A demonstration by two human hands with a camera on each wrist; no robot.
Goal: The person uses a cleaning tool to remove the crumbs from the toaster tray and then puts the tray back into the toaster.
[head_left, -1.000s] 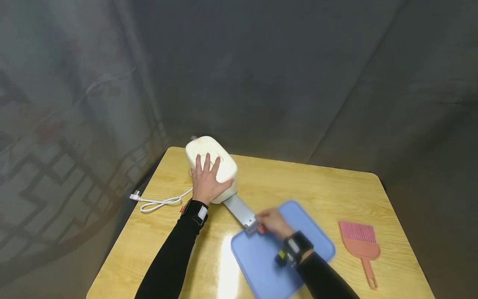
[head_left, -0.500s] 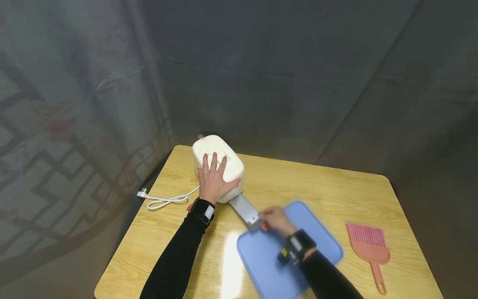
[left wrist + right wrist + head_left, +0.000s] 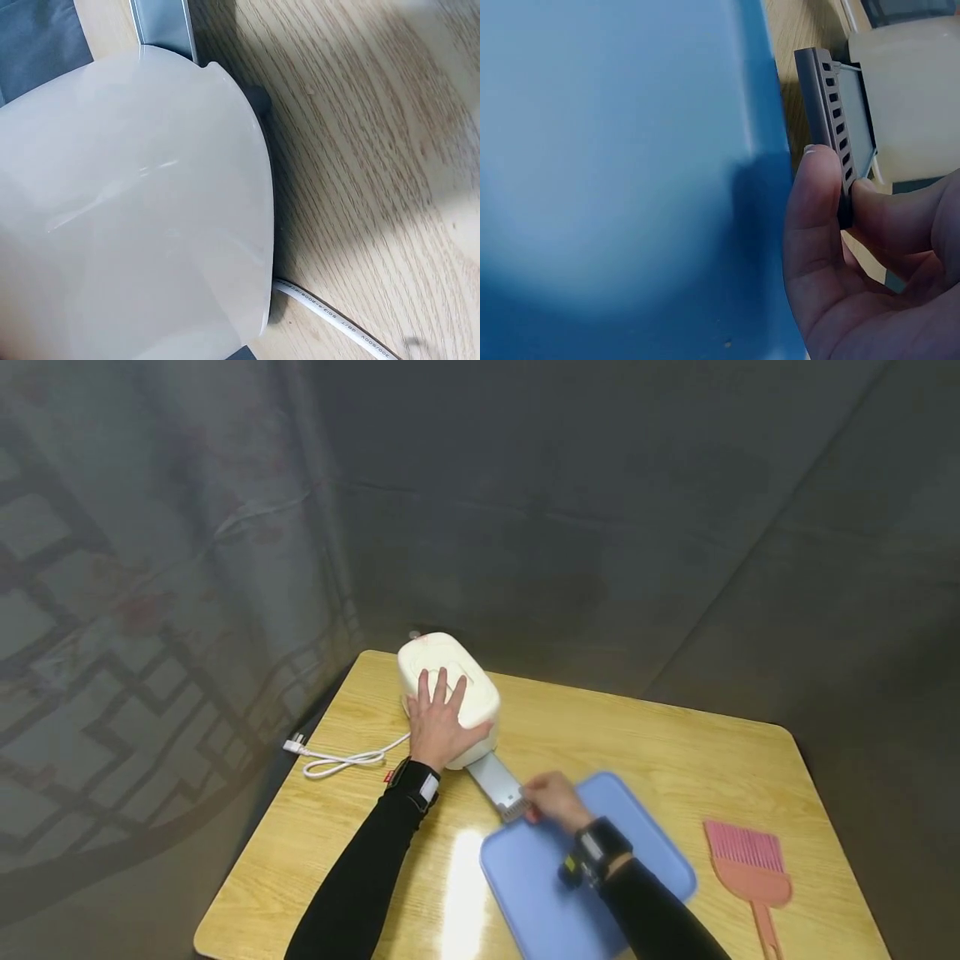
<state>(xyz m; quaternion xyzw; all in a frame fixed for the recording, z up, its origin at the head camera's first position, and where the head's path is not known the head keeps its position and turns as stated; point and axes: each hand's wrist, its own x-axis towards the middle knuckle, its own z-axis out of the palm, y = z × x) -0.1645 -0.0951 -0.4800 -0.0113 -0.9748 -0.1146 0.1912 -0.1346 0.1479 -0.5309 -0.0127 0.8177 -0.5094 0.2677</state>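
Note:
A cream-white toaster (image 3: pixel 478 693) with a smooth, rounded top sits near the table's back left. My left hand (image 3: pixel 437 728) rests on that top with the fingers spread. From its near end a long grey metal crumb tray (image 3: pixel 495 781) sticks out over the wood toward the blue tray. My right hand (image 3: pixel 558 800) pinches the crumb tray's slotted end piece (image 3: pixel 832 112) between thumb and fingers, as the right wrist view shows. The left wrist view holds the toaster's shiny side (image 3: pixel 165 210) and part of the grey tray (image 3: pixel 163 26), but not the hand.
A blue rectangular tray (image 3: pixel 540 893) lies under my right forearm. At the right is a pink brush in a matching dustpan (image 3: pixel 750 868). A white power cord (image 3: pixel 348 762) with its plug lies left of the toaster. Dark curtains (image 3: pixel 525 527) hang behind the table (image 3: pixel 600 718).
The head view has shifted, so everything sits somewhat further right in the frame. Both hands keep their places on the toaster and the crumb tray, with no clear movement of the tray.

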